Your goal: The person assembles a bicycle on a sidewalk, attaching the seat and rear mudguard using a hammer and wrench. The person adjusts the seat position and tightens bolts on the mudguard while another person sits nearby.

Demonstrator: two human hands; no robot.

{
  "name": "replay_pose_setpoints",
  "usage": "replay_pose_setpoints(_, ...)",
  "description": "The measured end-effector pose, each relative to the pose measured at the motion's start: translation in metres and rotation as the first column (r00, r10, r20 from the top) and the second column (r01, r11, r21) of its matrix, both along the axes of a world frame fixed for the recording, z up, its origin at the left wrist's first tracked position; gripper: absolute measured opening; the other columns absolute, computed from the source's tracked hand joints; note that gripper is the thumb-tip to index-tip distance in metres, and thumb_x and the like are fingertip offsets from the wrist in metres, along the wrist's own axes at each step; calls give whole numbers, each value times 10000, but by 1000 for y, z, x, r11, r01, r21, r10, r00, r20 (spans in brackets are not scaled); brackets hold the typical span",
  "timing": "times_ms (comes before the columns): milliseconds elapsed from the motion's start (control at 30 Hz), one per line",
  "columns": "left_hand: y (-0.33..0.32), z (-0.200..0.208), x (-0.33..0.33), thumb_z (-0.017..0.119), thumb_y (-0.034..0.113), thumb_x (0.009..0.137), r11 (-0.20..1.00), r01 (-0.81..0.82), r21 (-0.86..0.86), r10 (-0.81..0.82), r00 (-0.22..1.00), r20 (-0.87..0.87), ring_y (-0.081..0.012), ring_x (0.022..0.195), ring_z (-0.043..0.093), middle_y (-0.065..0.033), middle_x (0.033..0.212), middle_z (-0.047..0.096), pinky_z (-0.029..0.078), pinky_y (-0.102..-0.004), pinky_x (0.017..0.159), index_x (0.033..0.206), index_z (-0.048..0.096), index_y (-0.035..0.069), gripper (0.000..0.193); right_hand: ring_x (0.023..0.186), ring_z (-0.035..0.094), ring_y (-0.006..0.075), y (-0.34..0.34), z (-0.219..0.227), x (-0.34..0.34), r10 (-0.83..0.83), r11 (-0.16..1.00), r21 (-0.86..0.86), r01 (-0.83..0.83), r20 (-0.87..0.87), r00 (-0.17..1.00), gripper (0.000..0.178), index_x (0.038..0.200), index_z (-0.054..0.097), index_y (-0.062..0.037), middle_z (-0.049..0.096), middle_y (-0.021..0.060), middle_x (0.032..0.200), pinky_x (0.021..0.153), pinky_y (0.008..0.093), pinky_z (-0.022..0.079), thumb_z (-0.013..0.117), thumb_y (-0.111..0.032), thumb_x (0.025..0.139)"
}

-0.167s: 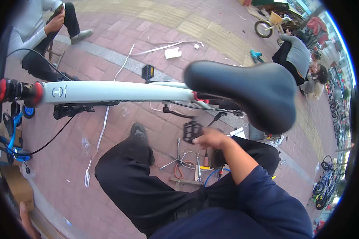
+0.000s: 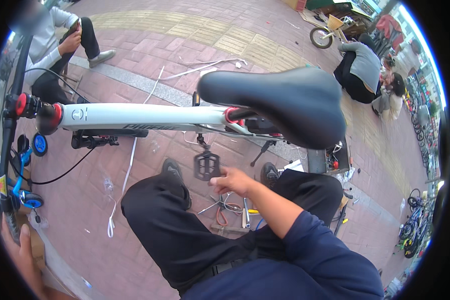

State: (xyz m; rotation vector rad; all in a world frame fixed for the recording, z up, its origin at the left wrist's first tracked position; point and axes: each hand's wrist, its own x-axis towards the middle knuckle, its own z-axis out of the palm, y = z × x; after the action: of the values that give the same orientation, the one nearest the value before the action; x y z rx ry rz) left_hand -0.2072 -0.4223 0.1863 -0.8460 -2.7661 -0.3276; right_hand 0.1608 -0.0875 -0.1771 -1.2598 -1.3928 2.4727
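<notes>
A white bicycle frame [image 2: 155, 113] with a black saddle [image 2: 280, 100] stretches across in front of me. My right hand [image 2: 232, 181] has its fingers pressed on the near edge of the black pedal [image 2: 206, 166], which sits at the end of its crank below the frame. At the far left edge, my left hand [image 2: 21, 255] is at the black handlebar grip [image 2: 11, 227], thumb on one side and fingers on the other. The rim of the picture cuts off part of that hand.
Hand tools [image 2: 227, 206] lie on the paving between my legs. A grey toolbox [image 2: 317, 162] stands beyond my right knee. Left are a small blue-wheeled bike [image 2: 25, 172] and a cardboard box [image 2: 36, 242]. A seated person [image 2: 55, 40] is far left; others crouch far right near parked bicycles [image 2: 412, 225].
The pedal and my right hand have moved left together as the crank turned. My left hand has come up from beside the cardboard box to the handlebar grip. The view has shifted slightly.
</notes>
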Motion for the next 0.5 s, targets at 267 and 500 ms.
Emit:
replay_pose_setpoints(267, 3, -13, -12, 613, 402, 989, 994, 13, 107, -21, 997, 76, -247, 1113, 620, -153, 1213, 661, 428, -373, 1039, 1489, 483, 15, 646, 950, 707, 301, -48, -85, 29, 447, 634, 294, -715, 615, 650, 472, 1100, 740, -16, 734, 196, 1015, 832, 407, 559, 748, -430, 873)
replay_pose_setpoints(500, 8, -14, -12, 632, 287, 999, 986, 99, 136, -112, 989, 97, -223, 950, 597, -129, 1066, 664, 469, -349, 909, 1278, 592, -23, 420, 1087, 679, 395, -43, -118, 49, 370, 529, 339, -778, 733, 571, 482, 1097, 754, -30, 723, 221, 1118, 926, 476, 529, 714, -457, 876)
